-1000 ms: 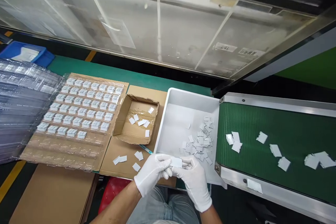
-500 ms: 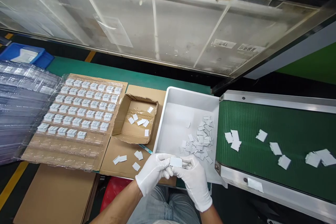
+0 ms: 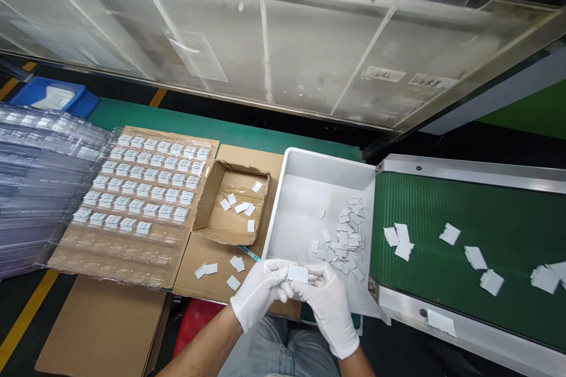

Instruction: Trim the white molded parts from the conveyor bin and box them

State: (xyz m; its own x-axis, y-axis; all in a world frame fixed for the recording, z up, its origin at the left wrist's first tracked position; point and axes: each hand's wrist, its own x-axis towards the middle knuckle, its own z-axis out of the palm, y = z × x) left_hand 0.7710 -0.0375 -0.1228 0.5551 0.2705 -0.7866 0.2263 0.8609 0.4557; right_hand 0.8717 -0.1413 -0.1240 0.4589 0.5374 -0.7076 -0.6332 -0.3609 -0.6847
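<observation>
Both of my hands wear white gloves and meet low in the middle of the view. My left hand and my right hand pinch a small white rectangular piece between their fingertips, just in front of the white bin. Several similar white pieces lie heaped in the bin's right half. A clear plastic tray on cardboard at the left has most of its rows filled with such pieces.
A green conveyor belt at the right carries several white pieces. A small open cardboard box with a few pieces sits between tray and bin. Stacked clear trays lie at far left, a blue bin behind them. A clear shield spans the back.
My hands keep the same hold on the white piece. The view has shifted slightly, and the pieces on the belt sit a little further right.
</observation>
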